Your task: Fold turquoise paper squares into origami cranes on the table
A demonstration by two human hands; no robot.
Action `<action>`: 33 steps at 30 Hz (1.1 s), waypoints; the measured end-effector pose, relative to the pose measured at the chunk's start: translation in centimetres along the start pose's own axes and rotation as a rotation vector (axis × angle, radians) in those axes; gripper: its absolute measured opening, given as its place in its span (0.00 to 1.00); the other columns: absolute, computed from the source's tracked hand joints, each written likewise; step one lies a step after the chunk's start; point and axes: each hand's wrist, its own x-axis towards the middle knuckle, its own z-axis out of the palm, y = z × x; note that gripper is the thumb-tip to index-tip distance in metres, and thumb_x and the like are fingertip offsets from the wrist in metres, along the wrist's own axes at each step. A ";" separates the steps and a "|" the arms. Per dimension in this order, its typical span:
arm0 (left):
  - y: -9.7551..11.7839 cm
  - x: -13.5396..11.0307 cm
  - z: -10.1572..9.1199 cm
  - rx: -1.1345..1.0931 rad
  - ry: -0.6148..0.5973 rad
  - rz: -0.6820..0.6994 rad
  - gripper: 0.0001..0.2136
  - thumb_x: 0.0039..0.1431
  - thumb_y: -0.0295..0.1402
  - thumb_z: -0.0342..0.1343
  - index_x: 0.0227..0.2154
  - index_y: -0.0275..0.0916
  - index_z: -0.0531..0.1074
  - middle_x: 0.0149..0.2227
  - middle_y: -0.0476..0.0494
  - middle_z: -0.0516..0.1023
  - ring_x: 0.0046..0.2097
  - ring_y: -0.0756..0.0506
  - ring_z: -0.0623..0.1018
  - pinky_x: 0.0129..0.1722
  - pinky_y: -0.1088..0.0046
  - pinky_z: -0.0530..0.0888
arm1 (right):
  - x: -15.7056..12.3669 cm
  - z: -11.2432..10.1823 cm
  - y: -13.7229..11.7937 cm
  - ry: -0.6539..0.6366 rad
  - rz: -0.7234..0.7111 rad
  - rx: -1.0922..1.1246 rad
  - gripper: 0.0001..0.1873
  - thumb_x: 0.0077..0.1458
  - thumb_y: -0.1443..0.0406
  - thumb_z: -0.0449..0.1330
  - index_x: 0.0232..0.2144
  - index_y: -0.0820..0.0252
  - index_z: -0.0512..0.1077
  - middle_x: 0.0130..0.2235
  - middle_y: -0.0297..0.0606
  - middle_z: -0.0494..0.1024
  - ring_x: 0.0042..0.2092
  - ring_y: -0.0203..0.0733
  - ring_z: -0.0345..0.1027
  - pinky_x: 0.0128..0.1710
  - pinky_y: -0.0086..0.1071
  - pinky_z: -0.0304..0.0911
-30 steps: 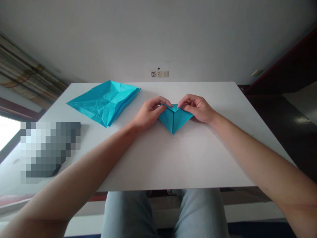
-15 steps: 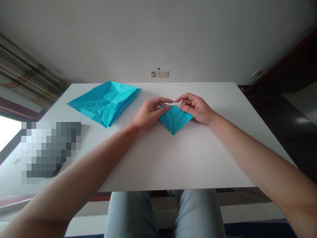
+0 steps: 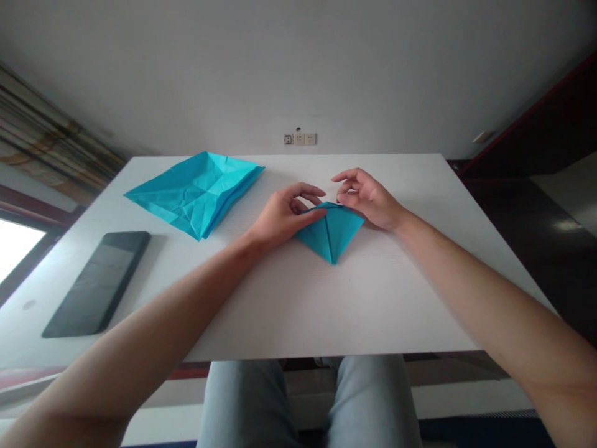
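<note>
Folded blue paper (image 3: 344, 228) in left grip (image 3: 281, 216)

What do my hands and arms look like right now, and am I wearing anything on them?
Your left hand and right hand are bare, with no gloves, rings or watch showing. No sleeves or bracelets show on your left arm or right arm.

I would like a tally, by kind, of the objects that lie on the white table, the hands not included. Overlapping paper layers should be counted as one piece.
Small folded blue paper: 1
Large creased blue paper: 1
Dark phone: 1
Total: 3
</note>
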 end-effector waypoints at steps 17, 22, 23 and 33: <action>-0.9 0.2 0.0 0.360 0.066 0.114 0.14 0.72 0.29 0.55 0.52 0.42 0.85 0.54 0.39 0.85 0.53 0.40 0.83 0.60 0.60 0.78 | -0.5 0.1 0.2 -0.117 -0.190 -0.474 0.26 0.52 0.57 0.83 0.51 0.49 0.83 0.53 0.40 0.68 0.41 0.41 0.63 0.40 0.37 0.69; -0.6 -0.1 -0.2 0.557 -0.026 0.085 0.18 0.67 0.28 0.55 0.54 0.44 0.86 0.65 0.36 0.81 0.69 0.31 0.76 0.71 0.44 0.67 | -0.5 0.1 0.0 -0.196 -0.200 -0.493 0.12 0.52 0.68 0.75 0.38 0.52 0.80 0.48 0.38 0.74 0.40 0.42 0.64 0.39 0.38 0.65; -0.5 -0.1 -0.4 0.572 -0.054 0.102 0.18 0.67 0.28 0.55 0.53 0.44 0.86 0.63 0.37 0.82 0.68 0.31 0.76 0.71 0.43 0.65 | -0.4 0.0 0.0 -0.202 -0.217 -0.484 0.10 0.52 0.68 0.74 0.36 0.52 0.79 0.46 0.37 0.75 0.40 0.42 0.65 0.40 0.39 0.65; 0.1 0.2 -1.6 0.501 -0.204 0.243 0.14 0.65 0.45 0.61 0.44 0.42 0.80 0.47 0.40 0.88 0.50 0.35 0.84 0.67 0.49 0.65 | -0.1 -3.2 0.5 -0.089 -0.245 -0.579 0.06 0.54 0.68 0.71 0.34 0.52 0.83 0.40 0.38 0.81 0.36 0.45 0.67 0.38 0.40 0.63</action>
